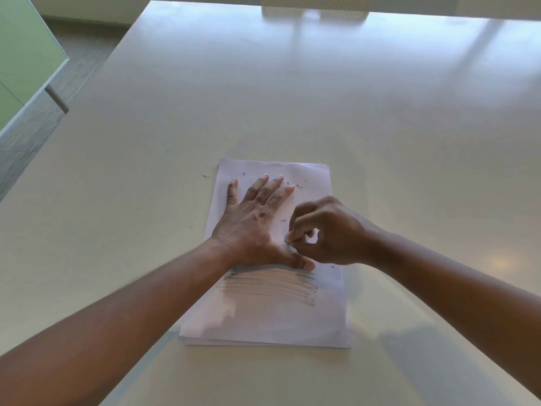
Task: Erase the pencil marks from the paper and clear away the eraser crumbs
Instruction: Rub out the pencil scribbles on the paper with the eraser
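A white sheet of paper (328,312) lies on the table in front of me, on top of a thin stack. Grey pencil marks (269,287) run in horizontal strokes across its lower middle. My left hand (254,221) lies flat on the upper half, fingers spread, pressing the sheet down. My right hand (328,230) is beside it, fingertips pinched on a small white eraser (289,240) that touches the paper just above the marks. Dark eraser crumbs (298,186) are scattered over the upper part of the sheet.
The pale table (292,98) stretches wide on all sides of the paper. One crumb (205,176) lies on the table left of the sheet. A chair back (314,7) stands at the far edge. The floor and a green panel (26,54) show at the left.
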{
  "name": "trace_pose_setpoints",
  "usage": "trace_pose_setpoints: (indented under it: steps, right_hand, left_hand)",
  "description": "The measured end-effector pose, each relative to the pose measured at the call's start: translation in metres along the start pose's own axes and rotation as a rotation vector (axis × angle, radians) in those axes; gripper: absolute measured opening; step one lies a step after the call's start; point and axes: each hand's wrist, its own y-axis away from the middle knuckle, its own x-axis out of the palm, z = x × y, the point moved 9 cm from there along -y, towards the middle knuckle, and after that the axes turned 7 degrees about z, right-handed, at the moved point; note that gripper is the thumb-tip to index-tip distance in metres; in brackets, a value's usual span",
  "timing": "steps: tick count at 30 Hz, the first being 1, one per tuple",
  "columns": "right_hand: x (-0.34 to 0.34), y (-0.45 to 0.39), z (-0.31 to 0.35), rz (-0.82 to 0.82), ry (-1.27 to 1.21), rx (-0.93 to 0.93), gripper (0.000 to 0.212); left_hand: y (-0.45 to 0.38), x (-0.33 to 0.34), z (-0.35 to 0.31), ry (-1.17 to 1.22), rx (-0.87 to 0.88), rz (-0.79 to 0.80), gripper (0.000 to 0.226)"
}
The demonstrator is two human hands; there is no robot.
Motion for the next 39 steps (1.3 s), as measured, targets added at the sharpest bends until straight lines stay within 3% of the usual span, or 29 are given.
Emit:
trace_pose_setpoints:
  steps: [8,13,16,21,23,28,31,37,39]
  right_hand:
    - [-0.041,-0.016,-0.045,-0.247,0.112,0.185,0.008]
    - [-0.009,0.002,-0.003,0.005,0.0,-0.043,0.011]
    - [-0.001,0.009,0.002,0.071,-0.018,-0.061,0.008]
    - [-0.036,-0.013,-0.037,-0.19,0.07,0.097,0.008]
    - [-0.041,-0.014,-0.046,-0.223,0.071,0.147,0.008]
    - [-0.011,0.004,-0.005,0.018,-0.004,-0.024,0.009]
    - [-0.002,0.012,-0.001,0.076,-0.018,-0.014,0.007]
    - [-0.039,-0.012,-0.042,-0.22,0.115,0.149,0.008]
    - [-0.038,-0.012,-0.042,-0.221,0.11,0.154,0.006]
  left_hand:
    - [0.001,-0.001,0.0,-0.016,0.0,0.0,0.142]
    - [0.0,0.0,0.001,-0.006,-0.001,0.007,0.145]
    - [0.0,0.0,0.0,-0.016,0.0,0.003,0.144]
    - [0.001,0.0,0.0,-0.013,-0.004,0.014,0.141]
    - [0.001,-0.001,0.0,-0.012,-0.005,0.011,0.141]
    - [0.001,0.0,0.0,-0.006,-0.008,0.013,0.143]
    - [0.002,-0.001,0.0,-0.006,-0.009,0.008,0.144]
    - [0.001,-0.001,0.0,-0.016,-0.004,0.005,0.142]
    - [0.001,-0.001,0.0,-0.016,-0.003,0.005,0.142]
